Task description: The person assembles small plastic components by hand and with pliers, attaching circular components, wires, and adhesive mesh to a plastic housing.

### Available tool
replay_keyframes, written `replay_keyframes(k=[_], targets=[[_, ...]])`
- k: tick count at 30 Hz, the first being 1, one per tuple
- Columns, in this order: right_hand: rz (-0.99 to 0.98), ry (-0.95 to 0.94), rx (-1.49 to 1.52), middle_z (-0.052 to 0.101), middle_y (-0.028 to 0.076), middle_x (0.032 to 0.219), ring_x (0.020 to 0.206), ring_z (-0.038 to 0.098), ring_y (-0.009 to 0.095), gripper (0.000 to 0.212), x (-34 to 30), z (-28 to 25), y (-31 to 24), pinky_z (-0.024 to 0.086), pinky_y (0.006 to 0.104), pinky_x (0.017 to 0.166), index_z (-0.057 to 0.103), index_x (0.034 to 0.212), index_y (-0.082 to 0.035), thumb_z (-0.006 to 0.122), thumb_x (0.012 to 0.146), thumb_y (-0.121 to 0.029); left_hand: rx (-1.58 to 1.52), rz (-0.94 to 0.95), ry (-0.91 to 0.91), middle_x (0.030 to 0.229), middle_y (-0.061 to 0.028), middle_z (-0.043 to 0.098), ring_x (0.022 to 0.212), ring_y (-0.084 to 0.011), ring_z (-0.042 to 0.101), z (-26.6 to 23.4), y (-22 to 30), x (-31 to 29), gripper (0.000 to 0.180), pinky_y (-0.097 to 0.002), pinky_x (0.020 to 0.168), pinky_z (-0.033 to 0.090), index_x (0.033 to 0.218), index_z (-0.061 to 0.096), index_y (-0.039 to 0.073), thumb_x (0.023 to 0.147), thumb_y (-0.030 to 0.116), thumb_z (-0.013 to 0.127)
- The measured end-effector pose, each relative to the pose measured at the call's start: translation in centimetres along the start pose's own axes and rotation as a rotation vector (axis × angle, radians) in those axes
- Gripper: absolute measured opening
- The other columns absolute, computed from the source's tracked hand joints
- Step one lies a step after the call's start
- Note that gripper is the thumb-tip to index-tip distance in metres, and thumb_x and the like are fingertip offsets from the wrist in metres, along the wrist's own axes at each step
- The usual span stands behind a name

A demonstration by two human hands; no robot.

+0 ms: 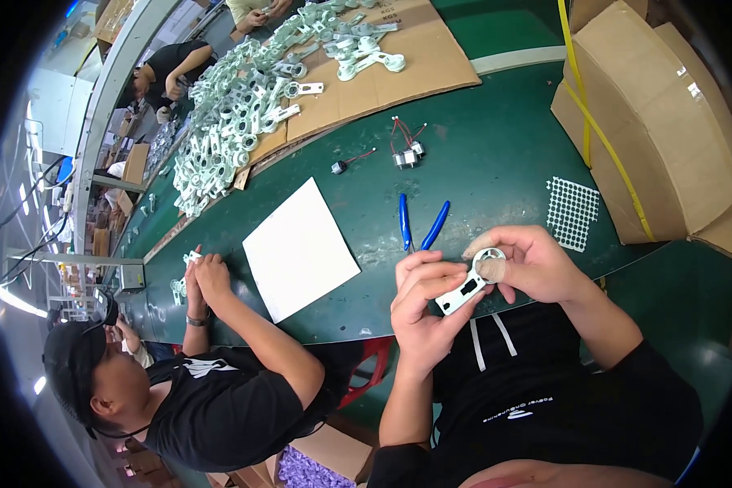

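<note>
My left hand (421, 313) is closed round the long body of a white plastic housing (452, 302), thumb opposing fingers; my right hand (537, 264) pinches its ring-shaped end, thumb lying across the opening. I hold the piece over the near edge of the green workbench (496, 163), close to the blue-handled pliers (437, 225). Risk, as I judge it: if the left grip slackens under right-thumb pressure, the housing could twist free and drop past that edge. Pressing unevenly might crack the ring.
</note>
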State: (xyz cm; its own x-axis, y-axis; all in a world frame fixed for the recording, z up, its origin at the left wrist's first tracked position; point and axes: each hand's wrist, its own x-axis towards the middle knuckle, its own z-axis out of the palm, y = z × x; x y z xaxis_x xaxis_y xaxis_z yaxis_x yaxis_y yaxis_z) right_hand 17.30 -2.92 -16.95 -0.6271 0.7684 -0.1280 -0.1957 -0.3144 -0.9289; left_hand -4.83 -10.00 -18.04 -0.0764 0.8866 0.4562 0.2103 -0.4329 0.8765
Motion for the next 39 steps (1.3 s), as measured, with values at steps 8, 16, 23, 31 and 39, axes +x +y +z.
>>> replay_keyframes(k=[8,16,23,31,39], targets=[[0.063,0.053,-0.059,0.077,0.007,0.100,0.071,0.068,0.006,0.028,-0.3,0.2,-0.2,0.052,0.0223,0.050,0.072,0.140,0.002,0.073,0.118,-0.016,0.268,-0.025,0.013,0.121,-0.0078,0.077,0.120,-0.0306,0.069,-0.1,0.0,-0.2,0.042,-0.0475,0.109,0.053,0.111,0.090,0.007,0.073,0.003,0.105],[-0.005,0.090,-0.136,0.077,0.007,0.096,0.061,0.062,0.003,0.031,-0.3,0.5,-0.4,0.046,0.0204,0.048,0.074,0.142,0.001,0.075,0.117,-0.018,0.149,-0.057,0.050,0.114,-0.0066,0.080,0.114,-0.0305,0.069,0.1,-0.5,0.0,0.037,-0.0454,0.104,0.055,0.109,0.088,0.007,0.076,0.001,0.103],[0.069,0.083,-0.118,0.079,0.007,0.094,0.058,0.058,0.002,0.035,-0.5,0.5,-0.8,0.042,0.0208,0.046,0.074,0.143,0.000,0.075,0.119,-0.026,0.058,-0.108,0.023,0.114,-0.0079,0.081,0.113,-0.0297,0.069,-0.1,-0.7,-0.1,0.042,-0.0443,0.103,0.055,0.111,0.084,0.006,0.075,-0.002,0.104],[0.005,0.146,-0.134,0.081,0.008,0.097,0.064,0.067,0.005,0.032,0.2,1.0,0.4,0.048,0.0224,0.045,0.075,0.140,0.003,0.071,0.120,-0.022,0.106,-0.101,0.023,0.115,-0.0103,0.082,0.115,-0.0302,0.070,0.0,-0.3,0.2,0.044,-0.0432,0.103,0.056,0.112,0.084,0.004,0.074,-0.005,0.104],[0.143,0.026,-0.111,0.081,0.007,0.103,0.067,0.071,0.008,0.037,0.1,0.7,-2.7,0.051,0.0225,0.057,0.070,0.150,0.003,0.071,0.120,-0.018,-0.172,-0.278,0.022,0.118,-0.0103,0.079,0.119,-0.0260,0.070,-1.3,-1.1,-0.3,0.045,-0.0392,0.104,0.056,0.118,0.081,0.001,0.079,-0.012,0.099]])
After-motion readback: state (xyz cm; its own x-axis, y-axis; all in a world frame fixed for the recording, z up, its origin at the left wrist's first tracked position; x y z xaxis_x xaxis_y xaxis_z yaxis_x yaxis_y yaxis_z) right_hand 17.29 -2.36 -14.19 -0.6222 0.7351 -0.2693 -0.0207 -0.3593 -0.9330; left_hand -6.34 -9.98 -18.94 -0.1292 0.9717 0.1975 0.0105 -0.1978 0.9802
